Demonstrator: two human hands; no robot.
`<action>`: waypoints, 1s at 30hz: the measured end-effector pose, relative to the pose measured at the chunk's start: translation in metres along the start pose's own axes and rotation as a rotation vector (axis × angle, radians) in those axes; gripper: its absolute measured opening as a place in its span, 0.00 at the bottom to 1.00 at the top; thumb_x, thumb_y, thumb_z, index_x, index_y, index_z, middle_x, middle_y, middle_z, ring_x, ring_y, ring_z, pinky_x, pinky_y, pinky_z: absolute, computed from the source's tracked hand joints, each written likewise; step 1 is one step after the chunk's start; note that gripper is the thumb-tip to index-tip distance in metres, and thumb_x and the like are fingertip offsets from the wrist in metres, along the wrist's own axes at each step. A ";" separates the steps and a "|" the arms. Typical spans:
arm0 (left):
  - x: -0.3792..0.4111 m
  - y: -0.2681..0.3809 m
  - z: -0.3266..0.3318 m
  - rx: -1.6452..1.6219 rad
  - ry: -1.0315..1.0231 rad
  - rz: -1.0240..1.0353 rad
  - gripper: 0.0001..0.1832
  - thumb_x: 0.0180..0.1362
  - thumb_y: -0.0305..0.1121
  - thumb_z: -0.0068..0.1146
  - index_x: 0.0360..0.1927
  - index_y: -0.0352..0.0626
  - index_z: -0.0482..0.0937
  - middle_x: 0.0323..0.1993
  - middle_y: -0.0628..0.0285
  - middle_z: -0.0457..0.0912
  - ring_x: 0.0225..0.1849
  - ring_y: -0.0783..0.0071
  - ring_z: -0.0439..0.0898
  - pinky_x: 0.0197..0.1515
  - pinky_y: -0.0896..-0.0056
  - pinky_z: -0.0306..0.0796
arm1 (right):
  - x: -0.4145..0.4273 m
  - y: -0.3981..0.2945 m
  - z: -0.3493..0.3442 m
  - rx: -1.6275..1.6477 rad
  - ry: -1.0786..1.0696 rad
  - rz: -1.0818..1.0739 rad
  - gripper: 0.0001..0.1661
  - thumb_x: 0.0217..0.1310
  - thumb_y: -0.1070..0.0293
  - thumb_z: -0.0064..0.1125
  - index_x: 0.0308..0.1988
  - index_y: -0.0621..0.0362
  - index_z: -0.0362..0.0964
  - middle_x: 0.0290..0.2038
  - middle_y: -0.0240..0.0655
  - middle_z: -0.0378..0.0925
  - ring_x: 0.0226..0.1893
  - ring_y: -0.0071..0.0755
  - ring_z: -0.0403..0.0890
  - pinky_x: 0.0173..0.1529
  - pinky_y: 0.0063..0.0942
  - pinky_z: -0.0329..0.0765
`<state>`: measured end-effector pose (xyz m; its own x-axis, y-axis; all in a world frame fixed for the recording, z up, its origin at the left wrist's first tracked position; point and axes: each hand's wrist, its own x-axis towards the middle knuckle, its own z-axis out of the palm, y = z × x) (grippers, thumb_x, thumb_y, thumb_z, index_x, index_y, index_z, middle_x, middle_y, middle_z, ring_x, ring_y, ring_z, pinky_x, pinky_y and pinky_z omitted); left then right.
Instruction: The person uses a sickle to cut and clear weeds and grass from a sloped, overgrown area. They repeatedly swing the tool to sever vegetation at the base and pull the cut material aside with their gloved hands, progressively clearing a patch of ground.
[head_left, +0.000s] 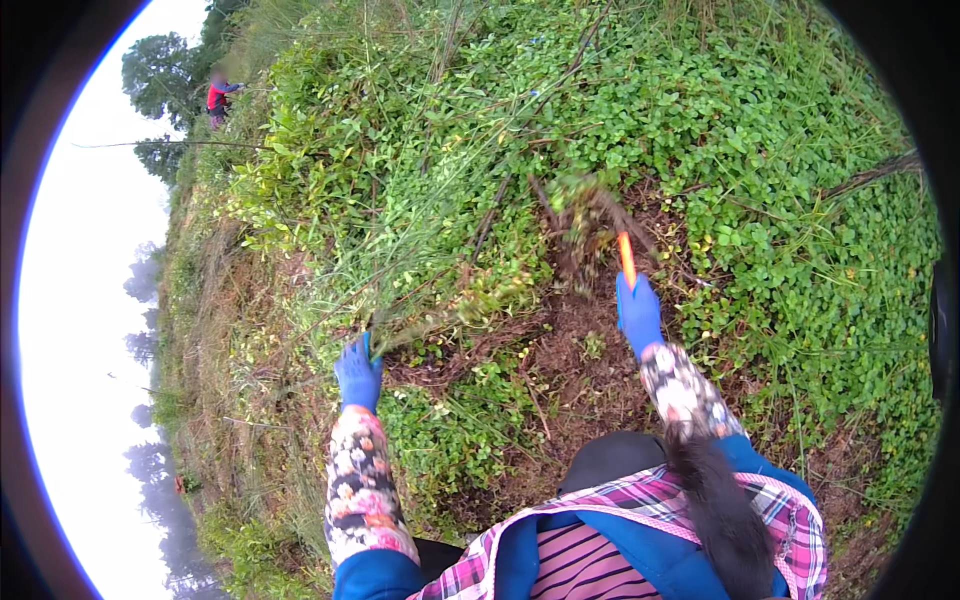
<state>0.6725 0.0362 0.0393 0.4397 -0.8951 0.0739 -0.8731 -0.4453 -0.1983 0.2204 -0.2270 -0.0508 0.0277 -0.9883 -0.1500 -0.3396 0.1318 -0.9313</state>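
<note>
My right hand (640, 313), in a blue work glove, is closed around the orange handle (627, 259) of a hand tool. Its far end is blurred among uprooted stems and soil, so I cannot tell what kind of tool it is. My left hand (360, 377), also gloved in blue, is closed on green plant stems (401, 336) that stretch towards the middle. Between and ahead of my hands lies a patch of bare brown soil (592, 367) with dry roots and litter. Floral sleeves cover both forearms.
Dense low green leaves (750, 225) cover the slope ahead and to the right. A woody branch (874, 174) juts in at the right. Long grass and thin dead stems (491, 217) cross the middle. Another person (218, 96) in red stands far off at upper left.
</note>
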 end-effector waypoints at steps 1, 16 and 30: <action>-0.008 0.016 -0.013 -0.010 -0.014 -0.002 0.35 0.54 0.39 0.63 0.66 0.50 0.68 0.54 0.56 0.75 0.55 0.55 0.73 0.54 0.51 0.66 | 0.021 0.001 0.009 -0.099 0.067 0.022 0.22 0.71 0.50 0.51 0.38 0.61 0.68 0.23 0.49 0.77 0.24 0.58 0.78 0.29 0.47 0.71; -0.041 0.189 -0.079 -0.301 0.218 0.569 0.42 0.51 0.48 0.70 0.68 0.48 0.65 0.67 0.55 0.66 0.70 0.51 0.63 0.71 0.44 0.56 | -0.126 -0.058 0.021 0.102 -0.739 0.272 0.19 0.71 0.53 0.52 0.37 0.60 0.66 0.18 0.36 0.69 0.15 0.37 0.72 0.22 0.38 0.72; 0.057 0.126 -0.011 0.119 -0.333 0.022 0.51 0.51 0.61 0.66 0.74 0.51 0.57 0.75 0.51 0.57 0.77 0.48 0.51 0.75 0.42 0.44 | -0.078 -0.031 0.009 -0.416 -0.393 -0.528 0.15 0.68 0.54 0.55 0.40 0.55 0.72 0.29 0.43 0.80 0.28 0.51 0.81 0.34 0.46 0.77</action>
<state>0.5853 -0.0717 0.0288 0.4829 -0.8391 -0.2503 -0.8610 -0.4030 -0.3102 0.2368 -0.1537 -0.0129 0.5885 -0.8024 0.0996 -0.5116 -0.4649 -0.7226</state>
